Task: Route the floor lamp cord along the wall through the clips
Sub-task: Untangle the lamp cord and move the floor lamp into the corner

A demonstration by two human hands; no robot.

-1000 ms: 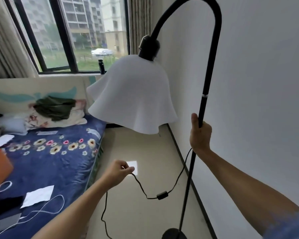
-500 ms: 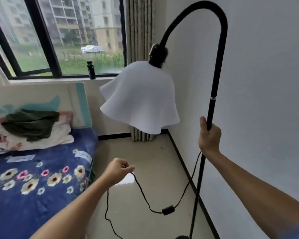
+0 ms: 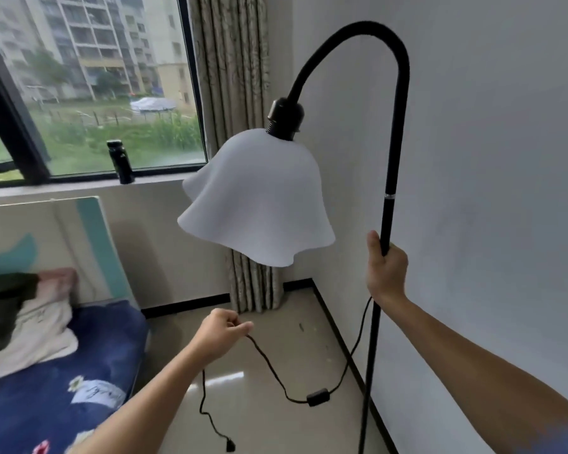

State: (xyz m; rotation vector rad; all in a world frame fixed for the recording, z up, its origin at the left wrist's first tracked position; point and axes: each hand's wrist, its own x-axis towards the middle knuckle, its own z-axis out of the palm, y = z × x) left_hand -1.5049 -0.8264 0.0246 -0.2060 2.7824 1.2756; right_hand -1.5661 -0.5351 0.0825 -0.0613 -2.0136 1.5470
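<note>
Right hand wrapped shut around the black lamp pole, gripping below its silver ring, close to the white wall. Left hand pinching the black cord between thumb and fingers, held above the floor. From that pinch, cord sagging down to an inline switch, then rising along the pole toward the right hand. Other end dropping from the left hand in a loose wavy line to the plug, near the floor by the bed's edge. White wavy shade hanging from the curved neck, in front of the curtain. Black bottle upright on the windowsill. Bed with a blue flowered cover at the lower left. No clips discernible on the wall.
</note>
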